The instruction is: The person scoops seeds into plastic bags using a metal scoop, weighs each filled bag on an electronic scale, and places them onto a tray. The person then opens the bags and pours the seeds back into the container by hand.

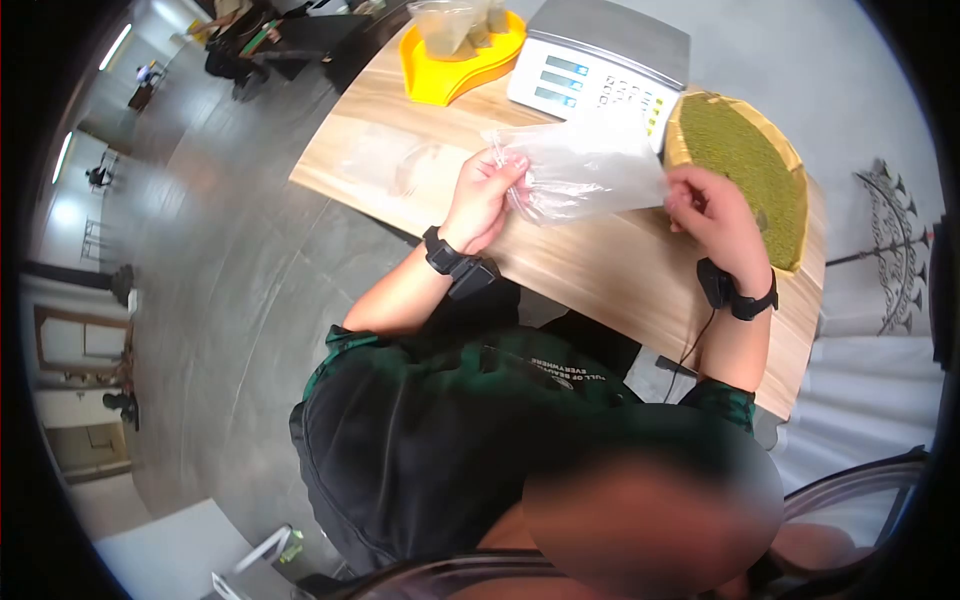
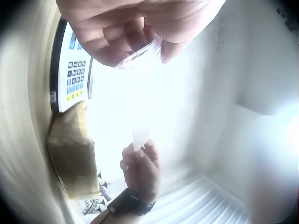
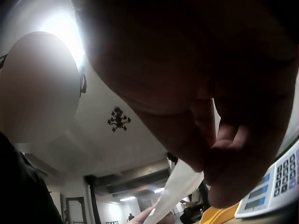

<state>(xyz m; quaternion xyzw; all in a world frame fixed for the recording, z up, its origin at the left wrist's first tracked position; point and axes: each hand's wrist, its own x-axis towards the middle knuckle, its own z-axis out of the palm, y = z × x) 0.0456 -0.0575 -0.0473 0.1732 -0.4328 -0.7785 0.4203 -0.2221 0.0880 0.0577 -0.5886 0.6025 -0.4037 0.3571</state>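
Note:
A clear plastic bag (image 1: 590, 178) stretches between both hands over the wooden table, in front of the scale. My left hand (image 1: 480, 198) grips its gathered end, thumb on top. The right hand (image 1: 722, 222) pinches the opposite end between thumb and fingertips, beside the paper sack. From the left wrist view, the bag (image 2: 142, 93) runs as a thin, washed-out sheet from the left fingers to the right hand (image 2: 142, 170). The right wrist view shows the bag's edge (image 3: 180, 184) at the right fingertips, that hand dark against the light.
A digital scale (image 1: 600, 60) stands at the table's back. Right of it sits an open brown paper sack (image 1: 678, 150) of green granules (image 1: 740, 165). A yellow tray (image 1: 425, 82) holds small filled bags (image 1: 447, 35) at back left. Another clear bag (image 1: 385, 160) lies flat on the table (image 1: 600, 255).

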